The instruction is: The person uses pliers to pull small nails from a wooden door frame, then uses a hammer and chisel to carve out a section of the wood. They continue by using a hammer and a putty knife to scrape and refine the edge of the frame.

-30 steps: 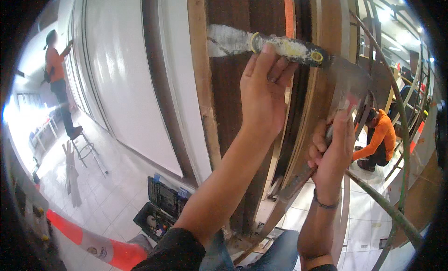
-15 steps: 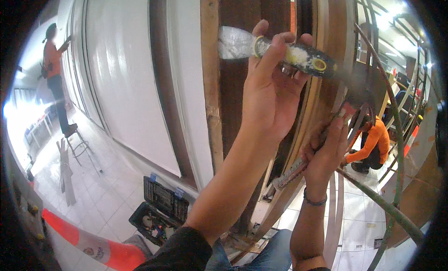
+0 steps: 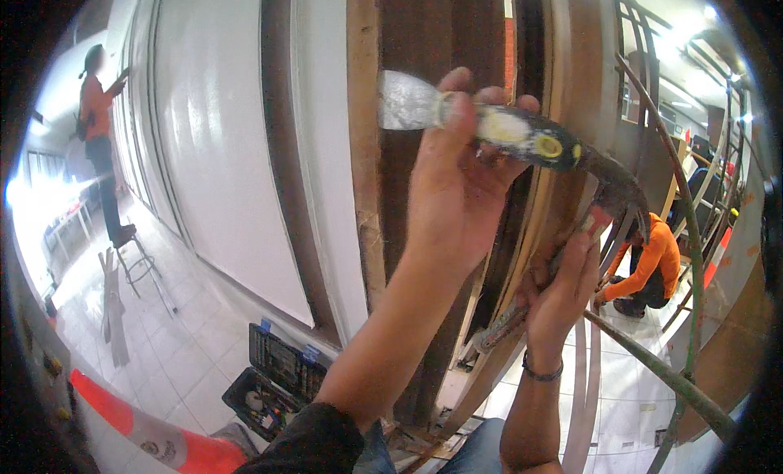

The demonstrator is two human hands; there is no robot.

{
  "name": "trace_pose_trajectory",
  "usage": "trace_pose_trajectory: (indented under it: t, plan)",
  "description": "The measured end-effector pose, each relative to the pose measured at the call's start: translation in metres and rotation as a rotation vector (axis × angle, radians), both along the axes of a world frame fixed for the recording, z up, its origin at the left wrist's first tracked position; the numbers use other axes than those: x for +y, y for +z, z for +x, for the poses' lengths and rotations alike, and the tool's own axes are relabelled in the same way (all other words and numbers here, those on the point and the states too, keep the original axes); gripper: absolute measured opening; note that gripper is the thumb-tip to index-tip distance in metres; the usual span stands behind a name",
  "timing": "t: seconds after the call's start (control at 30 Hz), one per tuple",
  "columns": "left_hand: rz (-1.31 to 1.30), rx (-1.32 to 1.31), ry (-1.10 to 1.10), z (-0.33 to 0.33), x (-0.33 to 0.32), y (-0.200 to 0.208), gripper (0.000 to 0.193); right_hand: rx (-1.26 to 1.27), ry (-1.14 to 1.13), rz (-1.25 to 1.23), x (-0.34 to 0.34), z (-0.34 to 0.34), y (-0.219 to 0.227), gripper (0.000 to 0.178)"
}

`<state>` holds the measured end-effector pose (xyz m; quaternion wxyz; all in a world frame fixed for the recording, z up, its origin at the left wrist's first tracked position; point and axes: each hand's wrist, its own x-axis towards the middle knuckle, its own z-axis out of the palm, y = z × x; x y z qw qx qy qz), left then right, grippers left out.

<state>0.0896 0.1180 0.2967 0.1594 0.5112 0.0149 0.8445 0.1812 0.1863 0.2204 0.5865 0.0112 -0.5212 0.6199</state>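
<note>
My left hand (image 3: pixel 466 156) grips a putty knife (image 3: pixel 507 130) with a black and yellow, white-smeared handle. Its wide blade points left, its tip at the pale wooden stud (image 3: pixel 365 148) beside the white wall panel. In my right hand (image 3: pixel 564 294) is a claw hammer (image 3: pixel 621 192), held by its worn, reddish grip. The hammer's dark head is up against or just beside the butt of the putty knife's handle; a gap between them cannot be made out. Behind both tools runs an opening framed in brown wood (image 3: pixel 436 33).
A toolbox (image 3: pixel 281 356) lies open on the tiled floor, near an orange-and-white traffic cone (image 3: pixel 163 433). Green metal poles (image 3: pixel 661 360) cross at right. One person in orange (image 3: pixel 656 258) crouches at right; another (image 3: pixel 98 131) stands on a stool (image 3: pixel 140 262) at far left.
The hammer head, blurred before, now shows sharply at the butt of the putty knife. Both hands and the tools sit slightly lower in view.
</note>
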Motion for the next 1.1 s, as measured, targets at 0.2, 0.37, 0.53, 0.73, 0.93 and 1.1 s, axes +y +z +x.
trace_pose_trajectory:
  t: [0.2,0.37,0.53,0.73,0.93,1.1]
  plan:
    - [0.02,0.094,-0.495,-0.004,-0.048,0.002,0.024,-0.048,-0.006,0.123,0.01,-0.002,-0.007,0.029]
    - [-0.022,0.134,-0.621,-0.002,-0.047,0.002,0.024,-0.003,0.042,0.031,0.008,-0.004,-0.006,0.029]
    - [-0.1,-0.031,0.167,0.005,0.013,-0.004,0.037,-0.038,-0.049,0.008,0.0,0.001,-0.002,0.03]
    - [-0.311,0.059,0.082,-0.007,-0.031,-0.05,0.041,0.012,0.076,-0.082,0.003,0.006,-0.007,0.03]
    - [-0.654,0.225,0.284,-0.01,-0.054,-0.096,0.047,0.039,0.047,-0.042,0.004,0.004,-0.008,0.032]
    - [-0.546,0.02,0.15,0.005,-0.055,-0.109,0.049,0.052,0.043,0.025,0.006,0.001,-0.012,0.037]
